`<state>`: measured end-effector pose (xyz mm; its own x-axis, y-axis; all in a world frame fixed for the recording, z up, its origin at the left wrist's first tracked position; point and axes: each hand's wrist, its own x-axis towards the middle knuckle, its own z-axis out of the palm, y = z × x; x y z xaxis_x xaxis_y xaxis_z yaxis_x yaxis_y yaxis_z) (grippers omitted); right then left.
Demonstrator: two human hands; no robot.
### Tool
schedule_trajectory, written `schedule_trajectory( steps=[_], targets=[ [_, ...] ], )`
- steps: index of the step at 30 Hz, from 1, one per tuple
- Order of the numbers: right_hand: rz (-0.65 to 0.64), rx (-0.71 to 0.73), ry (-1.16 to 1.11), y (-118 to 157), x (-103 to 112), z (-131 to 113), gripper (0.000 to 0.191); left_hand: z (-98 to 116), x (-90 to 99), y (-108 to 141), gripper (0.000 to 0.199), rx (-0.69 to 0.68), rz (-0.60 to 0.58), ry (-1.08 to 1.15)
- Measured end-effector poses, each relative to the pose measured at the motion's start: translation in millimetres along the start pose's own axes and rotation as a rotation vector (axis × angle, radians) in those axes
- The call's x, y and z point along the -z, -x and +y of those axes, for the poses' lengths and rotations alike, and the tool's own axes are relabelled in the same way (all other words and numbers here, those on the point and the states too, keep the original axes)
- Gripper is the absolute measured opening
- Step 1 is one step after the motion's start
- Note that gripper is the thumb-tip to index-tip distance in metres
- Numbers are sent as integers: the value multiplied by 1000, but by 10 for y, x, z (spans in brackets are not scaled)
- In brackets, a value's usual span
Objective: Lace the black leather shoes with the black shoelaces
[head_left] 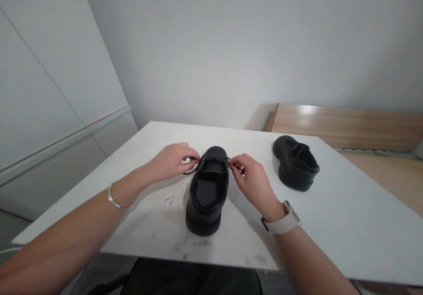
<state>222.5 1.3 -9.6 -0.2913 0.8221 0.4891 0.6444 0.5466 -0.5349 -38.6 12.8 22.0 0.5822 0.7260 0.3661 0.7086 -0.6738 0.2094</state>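
Note:
A black lace-up shoe stands upright in front of me, heel toward me and toe pointing away. Its dark shoelace crosses over the front of the opening. At the shoe's left side, my left hand is closed, thumb and fingertips pinching one part of the lace, with a loose end hanging below. My right hand pinches the lace on the opposite side, close to the eyelets. Both hands are level with the lacing. The exact grip at the fingertips is partly hidden.
A second black shoe, laced, rests farther right on the white table. Brown smudges mark the tabletop near its front edge. Behind to the right is a wood-grain board. A pale wall stands behind, and white cabinet panels rise at left.

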Motion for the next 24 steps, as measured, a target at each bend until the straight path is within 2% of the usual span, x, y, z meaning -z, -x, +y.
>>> schedule_trajectory(
  steps=[4,6,8,12,16,19,21,24],
  targets=[
    [78,50,32,7,-8,-10,12,-2,-45,-28,13,-84,112,-72],
    [85,45,27,6,-15,-17,12,2,-73,-36,11,-86,188,-115],
    [75,28,2,6,-28,-25,13,5,-98,-37,10,-70,206,-86],
    [67,-3,-23,24,-46,-78,17,29,-110,-32,9,63,150,144],
    [19,-52,-48,51,21,-234,18,131,-29,-16,15,221,89,356],
    [-48,-89,-32,44,119,-395,27,257,85,-15,27,263,69,369],
    [-106,-89,57,22,170,-500,32,346,158,-41,33,255,20,344],
    [-198,-52,319,-31,191,-636,22,457,218,-136,28,184,-74,204]
  ],
)
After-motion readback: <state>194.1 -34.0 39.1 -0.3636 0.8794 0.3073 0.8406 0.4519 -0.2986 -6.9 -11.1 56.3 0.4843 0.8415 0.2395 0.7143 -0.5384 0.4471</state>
